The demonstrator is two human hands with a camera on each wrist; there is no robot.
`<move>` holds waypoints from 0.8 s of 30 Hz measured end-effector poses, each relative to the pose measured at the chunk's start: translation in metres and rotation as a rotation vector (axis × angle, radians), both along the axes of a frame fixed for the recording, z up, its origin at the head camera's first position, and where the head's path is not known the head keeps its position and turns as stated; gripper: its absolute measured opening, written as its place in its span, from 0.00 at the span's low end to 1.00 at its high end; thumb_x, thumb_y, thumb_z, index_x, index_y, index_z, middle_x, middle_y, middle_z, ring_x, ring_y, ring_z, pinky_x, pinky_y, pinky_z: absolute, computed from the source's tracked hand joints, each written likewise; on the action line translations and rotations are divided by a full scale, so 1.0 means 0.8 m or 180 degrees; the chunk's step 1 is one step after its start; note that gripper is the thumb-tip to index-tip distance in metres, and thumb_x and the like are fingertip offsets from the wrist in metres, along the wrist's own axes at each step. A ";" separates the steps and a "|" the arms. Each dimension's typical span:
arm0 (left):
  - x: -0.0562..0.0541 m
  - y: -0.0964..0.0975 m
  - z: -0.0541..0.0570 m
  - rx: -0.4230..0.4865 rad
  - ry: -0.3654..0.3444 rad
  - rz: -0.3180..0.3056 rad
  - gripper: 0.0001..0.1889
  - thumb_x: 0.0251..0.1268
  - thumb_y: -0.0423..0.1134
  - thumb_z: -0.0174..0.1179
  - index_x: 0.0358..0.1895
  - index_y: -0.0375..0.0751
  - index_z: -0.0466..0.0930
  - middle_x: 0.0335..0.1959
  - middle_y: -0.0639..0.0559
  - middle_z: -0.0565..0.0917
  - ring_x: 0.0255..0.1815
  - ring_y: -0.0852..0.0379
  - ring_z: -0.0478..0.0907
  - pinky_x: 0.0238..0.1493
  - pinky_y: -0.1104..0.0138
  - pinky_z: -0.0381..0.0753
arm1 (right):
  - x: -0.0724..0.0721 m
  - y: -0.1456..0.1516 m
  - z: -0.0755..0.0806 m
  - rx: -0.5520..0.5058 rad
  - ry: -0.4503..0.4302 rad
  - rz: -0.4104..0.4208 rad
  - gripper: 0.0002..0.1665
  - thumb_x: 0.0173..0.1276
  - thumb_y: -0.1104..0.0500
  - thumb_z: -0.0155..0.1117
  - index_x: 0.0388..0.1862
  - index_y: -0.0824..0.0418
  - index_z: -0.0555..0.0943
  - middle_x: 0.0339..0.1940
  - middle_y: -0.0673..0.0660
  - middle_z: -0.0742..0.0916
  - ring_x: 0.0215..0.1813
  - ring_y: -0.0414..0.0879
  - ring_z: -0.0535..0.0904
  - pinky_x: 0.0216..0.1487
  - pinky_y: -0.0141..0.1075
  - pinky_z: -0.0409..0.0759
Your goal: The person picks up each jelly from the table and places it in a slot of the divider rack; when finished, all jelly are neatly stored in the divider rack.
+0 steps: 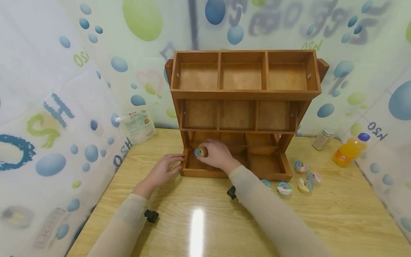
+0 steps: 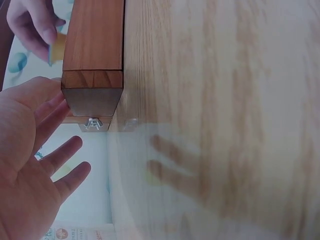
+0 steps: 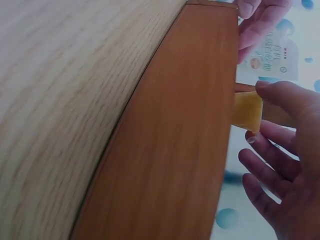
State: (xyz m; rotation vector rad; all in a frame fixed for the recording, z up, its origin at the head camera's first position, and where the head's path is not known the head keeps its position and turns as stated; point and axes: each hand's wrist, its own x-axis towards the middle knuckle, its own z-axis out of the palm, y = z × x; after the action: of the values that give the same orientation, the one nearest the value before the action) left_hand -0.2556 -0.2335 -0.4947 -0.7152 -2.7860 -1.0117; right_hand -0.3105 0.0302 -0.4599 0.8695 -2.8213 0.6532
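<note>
My right hand [image 1: 218, 155] pinches a small jelly cup [image 1: 199, 152] with a colourful lid, at the left compartment of the wooden rack's [image 1: 245, 95] bottom tier. In the right wrist view, the cup's yellow body [image 3: 247, 111] shows just past the front board, thumb and fingertips at its lid edge. My left hand [image 1: 162, 172] is at the left end of that tier, fingers extended against the side board. From the left wrist, its fingertips [image 2: 80, 169] appear spread beside the wooden corner, and this hand holds nothing.
More jelly cups [image 1: 305, 185] sit on the table right of the rack, one partly hidden by my right sleeve. Beyond them stand a lidded jar [image 1: 323, 139] and an orange drink bottle [image 1: 349, 151]. A white pouch [image 1: 138, 125] stands at the back left, against the printed curtain.
</note>
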 end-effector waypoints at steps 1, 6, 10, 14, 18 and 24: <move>0.000 0.000 0.000 -0.0006 -0.0004 0.0005 0.18 0.73 0.36 0.65 0.64 0.39 0.82 0.71 0.46 0.78 0.73 0.40 0.71 0.74 0.41 0.71 | -0.003 -0.003 -0.002 0.0031 -0.0005 -0.0004 0.26 0.65 0.43 0.75 0.58 0.53 0.86 0.54 0.52 0.87 0.51 0.48 0.84 0.55 0.44 0.86; 0.000 0.002 0.000 -0.0013 -0.0034 0.0014 0.18 0.73 0.36 0.65 0.63 0.39 0.82 0.71 0.46 0.78 0.73 0.40 0.71 0.75 0.43 0.71 | -0.015 -0.013 -0.012 0.0161 -0.0028 -0.0043 0.26 0.66 0.42 0.74 0.58 0.53 0.86 0.56 0.53 0.87 0.52 0.48 0.85 0.56 0.45 0.86; 0.001 0.003 0.001 -0.0008 -0.0024 0.0020 0.18 0.73 0.36 0.65 0.63 0.38 0.82 0.70 0.45 0.78 0.73 0.40 0.71 0.75 0.43 0.70 | -0.021 -0.020 -0.017 0.0215 -0.0054 -0.0086 0.26 0.66 0.41 0.74 0.57 0.52 0.86 0.56 0.52 0.87 0.51 0.48 0.85 0.54 0.45 0.87; 0.001 0.002 0.002 -0.0009 -0.0041 0.0038 0.18 0.73 0.36 0.64 0.63 0.38 0.82 0.70 0.45 0.78 0.73 0.41 0.70 0.74 0.42 0.71 | -0.025 -0.027 -0.022 0.0293 -0.0084 -0.0095 0.26 0.66 0.40 0.73 0.58 0.52 0.86 0.56 0.52 0.87 0.49 0.46 0.85 0.51 0.43 0.87; 0.001 0.003 0.004 -0.0030 -0.0078 0.0044 0.18 0.74 0.37 0.64 0.63 0.39 0.82 0.71 0.46 0.78 0.73 0.41 0.70 0.74 0.42 0.70 | -0.027 -0.032 -0.027 0.0310 -0.0136 -0.0105 0.26 0.66 0.40 0.73 0.57 0.53 0.86 0.54 0.51 0.87 0.48 0.45 0.85 0.49 0.42 0.87; 0.000 0.002 0.004 -0.0055 -0.0050 0.0030 0.18 0.74 0.37 0.64 0.64 0.39 0.82 0.71 0.46 0.78 0.73 0.41 0.70 0.75 0.42 0.70 | -0.029 -0.035 -0.033 0.0400 -0.0162 -0.0137 0.27 0.67 0.38 0.71 0.57 0.52 0.87 0.55 0.50 0.87 0.51 0.45 0.85 0.51 0.41 0.87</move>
State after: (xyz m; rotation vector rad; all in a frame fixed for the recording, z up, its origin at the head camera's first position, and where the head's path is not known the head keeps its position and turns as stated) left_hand -0.2560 -0.2318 -0.4913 -0.6987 -2.8121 -0.9970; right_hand -0.3334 0.0020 -0.4861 0.8197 -2.9448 0.5038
